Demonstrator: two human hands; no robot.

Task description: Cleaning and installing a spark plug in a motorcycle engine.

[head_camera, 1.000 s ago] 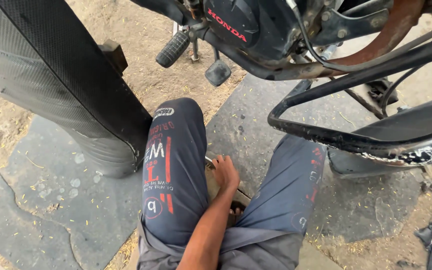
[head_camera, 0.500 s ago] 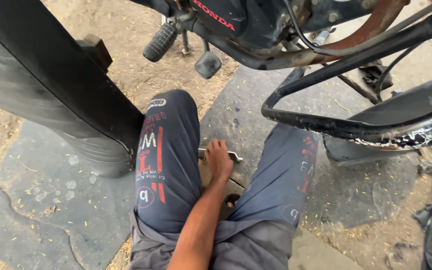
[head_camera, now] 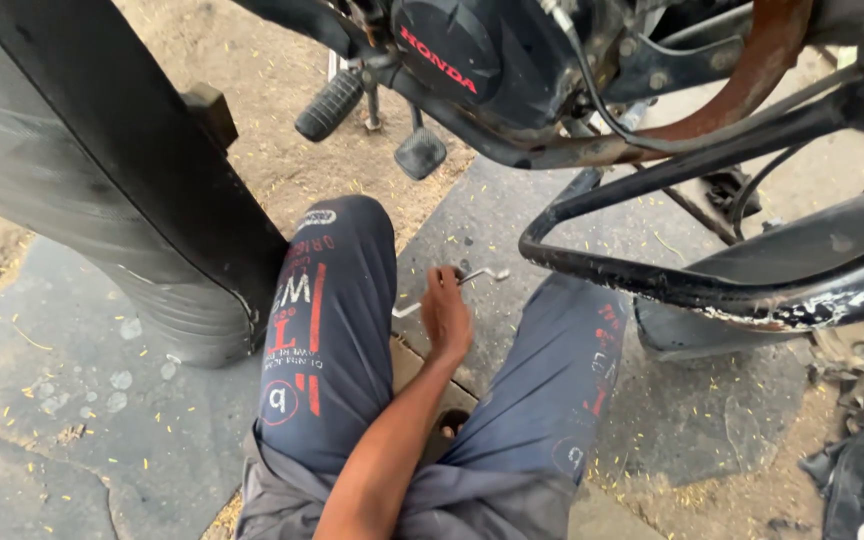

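Reaches down between 2 raised knees with the left hand (head_camera: 447,320), fingers curled over the middle of a slim metal wrench (head_camera: 489,273) and seemingly grasping it, though the underside of the grip stays hidden. No right hand in view. Wrench lying flat on the grey stone slab (head_camera: 512,215), near the slab's middle, 1 end poking out toward the left knee (head_camera: 337,290), the other toward the black frame rail (head_camera: 652,287) of the motorcycle. Judged from this: contact made, tool not yet lifted clear of the slab, nothing so far fitted to any bolt. Tight quarters all round: big tyre (head_camera: 102,200) hard against the left leg, frame rail low over the right leg (head_camera: 562,370), footpeg (head_camera: 329,104) and pedal (head_camera: 420,152) hanging ahead near the slab's far edge. Open room only in the narrow lane between the legs and on the bare slab just ahead of the fingers.
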